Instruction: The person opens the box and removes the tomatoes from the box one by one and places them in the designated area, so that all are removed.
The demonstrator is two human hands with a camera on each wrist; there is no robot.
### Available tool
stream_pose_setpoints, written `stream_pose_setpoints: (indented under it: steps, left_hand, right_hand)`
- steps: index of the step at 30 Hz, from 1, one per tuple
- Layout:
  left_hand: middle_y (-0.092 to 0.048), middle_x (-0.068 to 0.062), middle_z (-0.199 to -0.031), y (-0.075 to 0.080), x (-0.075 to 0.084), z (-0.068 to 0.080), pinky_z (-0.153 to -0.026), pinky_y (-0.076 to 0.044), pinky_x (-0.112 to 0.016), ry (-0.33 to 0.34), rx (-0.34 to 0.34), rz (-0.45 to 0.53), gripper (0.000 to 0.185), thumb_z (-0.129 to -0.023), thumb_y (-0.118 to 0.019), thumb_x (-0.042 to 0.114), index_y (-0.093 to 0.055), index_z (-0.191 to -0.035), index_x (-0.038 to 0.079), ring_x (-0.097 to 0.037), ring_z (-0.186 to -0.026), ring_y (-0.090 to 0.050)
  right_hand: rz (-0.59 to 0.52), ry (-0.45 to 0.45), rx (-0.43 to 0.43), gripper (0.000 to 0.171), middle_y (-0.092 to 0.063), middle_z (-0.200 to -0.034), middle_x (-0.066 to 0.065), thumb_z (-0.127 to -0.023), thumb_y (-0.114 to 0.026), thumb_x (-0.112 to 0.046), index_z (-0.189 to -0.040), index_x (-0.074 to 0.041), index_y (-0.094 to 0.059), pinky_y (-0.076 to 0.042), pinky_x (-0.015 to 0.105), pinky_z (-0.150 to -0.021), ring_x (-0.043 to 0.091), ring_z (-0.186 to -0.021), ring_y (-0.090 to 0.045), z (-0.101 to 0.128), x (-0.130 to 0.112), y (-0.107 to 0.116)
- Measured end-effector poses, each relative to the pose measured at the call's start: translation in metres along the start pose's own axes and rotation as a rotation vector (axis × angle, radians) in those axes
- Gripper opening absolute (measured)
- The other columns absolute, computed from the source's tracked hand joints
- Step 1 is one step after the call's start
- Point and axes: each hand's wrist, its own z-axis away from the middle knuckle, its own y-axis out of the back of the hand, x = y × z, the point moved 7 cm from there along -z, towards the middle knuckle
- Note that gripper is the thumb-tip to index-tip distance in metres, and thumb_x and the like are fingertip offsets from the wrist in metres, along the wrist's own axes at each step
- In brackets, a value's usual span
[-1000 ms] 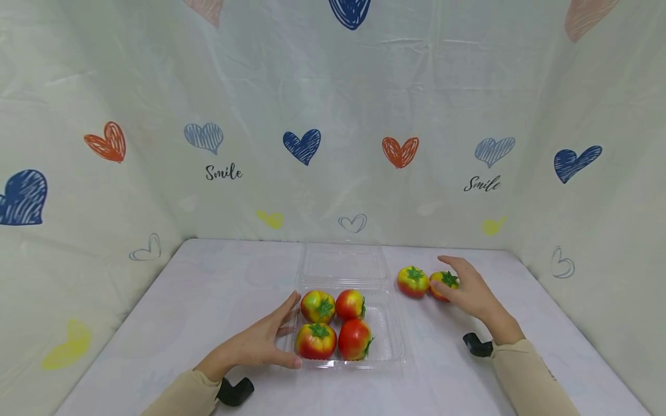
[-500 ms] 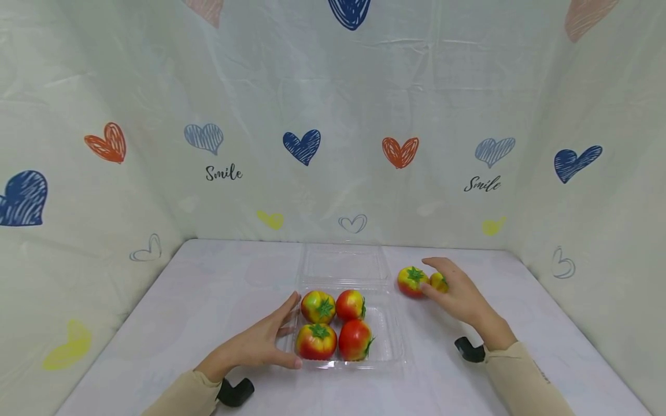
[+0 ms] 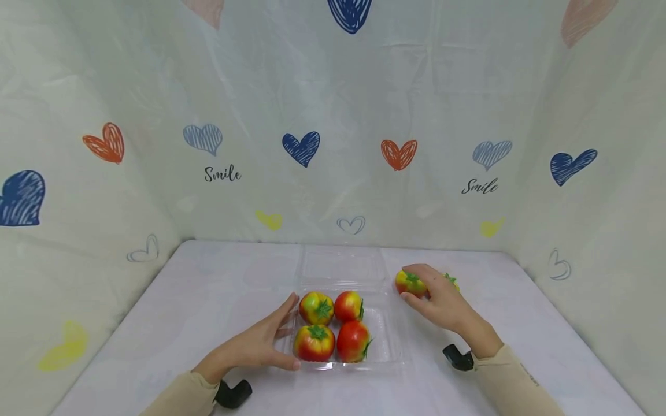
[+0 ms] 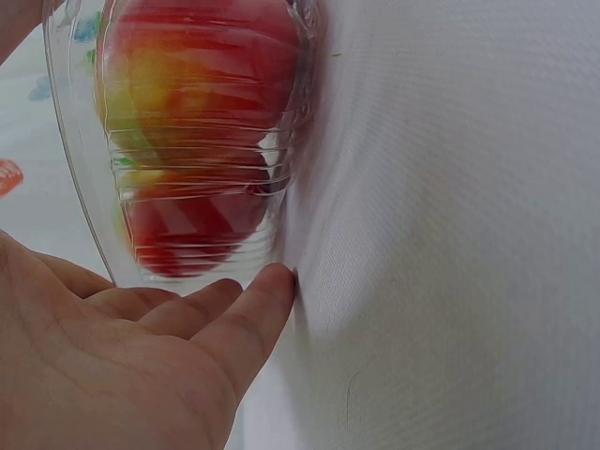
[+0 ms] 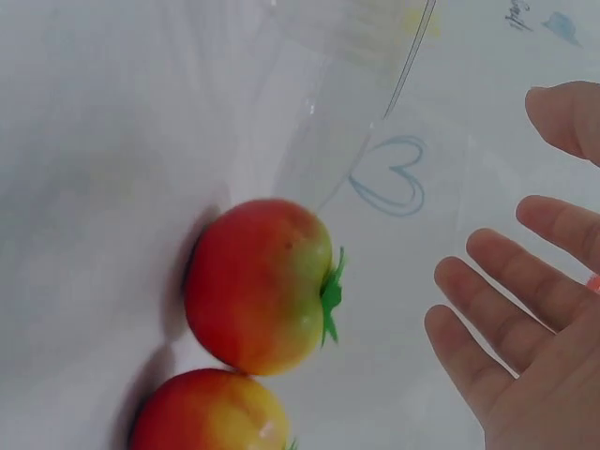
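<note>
A clear plastic clamshell box (image 3: 389, 346) holds several red-yellow tomatoes (image 3: 354, 341). Its lid (image 3: 343, 266) lies open behind it. My left hand (image 3: 273, 340) lies flat on the table, its straight fingers (image 4: 253, 309) touching the box's left wall (image 4: 84, 187). Two loose tomatoes sit right of the box. My right hand (image 3: 433, 293) arches over the nearer tomato (image 3: 406, 283) and hides most of the other tomato (image 3: 452, 282). In the right wrist view the fingers (image 5: 511, 291) are spread and apart from that tomato (image 5: 258, 286), with the second tomato (image 5: 211, 412) beside it.
The white table (image 3: 218, 289) is walled on three sides by a heart-printed cloth (image 3: 333, 144). A black wrist mount (image 3: 234, 393) sits by the left sleeve, and another wrist mount (image 3: 458, 357) by the right. The clear lid's edge (image 5: 403, 66) lies just beyond the loose tomatoes.
My right hand has moved left, from the right loose tomato to over the left one. The left hand and the box have stayed put.
</note>
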Motion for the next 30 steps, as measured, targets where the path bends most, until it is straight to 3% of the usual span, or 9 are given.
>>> stream_pose_setpoints:
  steps: [16,30]
  left_hand:
    - [0.001,-0.016,-0.159,-0.001,-0.002,0.001,-0.106,-0.038,-0.042,0.009,0.004,0.008,0.119,-0.075,-0.082,0.031,0.005,-0.153,0.009,-0.037,-0.137,-0.032]
    - [0.001,-0.015,-0.159,-0.001,-0.003,-0.001,-0.105,-0.038,-0.042,0.007,0.000,0.011,0.119,-0.075,-0.082,0.031,0.005,-0.153,0.009,-0.036,-0.139,-0.030]
  right_hand:
    - [0.022,0.146,-0.049,0.049,-0.055,-0.131,-0.005,-0.088,-0.068,-0.037,-0.132,-0.020,-0.054,-0.047,0.043,-0.099,0.017,-0.121,-0.051,-0.001,-0.047,-0.025]
    - [0.007,0.268,-0.091,0.048,-0.055,-0.132,-0.005,-0.091,-0.063,-0.040,-0.133,-0.018,-0.054,-0.047,0.043,-0.099,0.016,-0.122,-0.050,0.004,-0.072,-0.040]
